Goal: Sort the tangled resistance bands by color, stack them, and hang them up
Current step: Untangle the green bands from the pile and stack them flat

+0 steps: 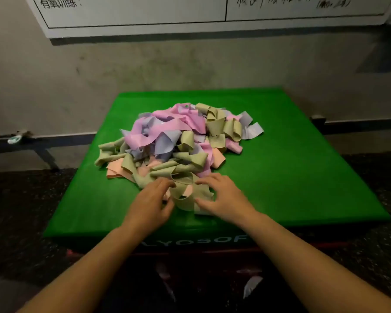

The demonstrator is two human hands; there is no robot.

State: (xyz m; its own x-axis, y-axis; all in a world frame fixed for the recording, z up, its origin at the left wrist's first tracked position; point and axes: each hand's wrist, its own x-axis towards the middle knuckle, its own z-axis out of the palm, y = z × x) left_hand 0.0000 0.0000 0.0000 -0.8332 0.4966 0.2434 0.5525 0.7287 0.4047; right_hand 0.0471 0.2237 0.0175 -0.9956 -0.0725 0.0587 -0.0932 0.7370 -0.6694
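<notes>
A tangled heap of flat resistance bands [178,141] lies in the middle of a green padded box [303,172]. Its colours are olive green, pink, lilac and peach, all knotted together. At the near edge of the heap sits a looped olive band [185,195] with a peach strip showing through it. My left hand [149,204] pinches the left side of that olive loop. My right hand [221,197] grips its right side, thumb and fingers curled round the band.
The green box stands against a stained grey wall, with a whiteboard [136,16] above. A low metal rail [43,145] runs along the wall at left. Dark speckled floor surrounds the box. A lilac strip [251,285] lies on the floor near my right arm.
</notes>
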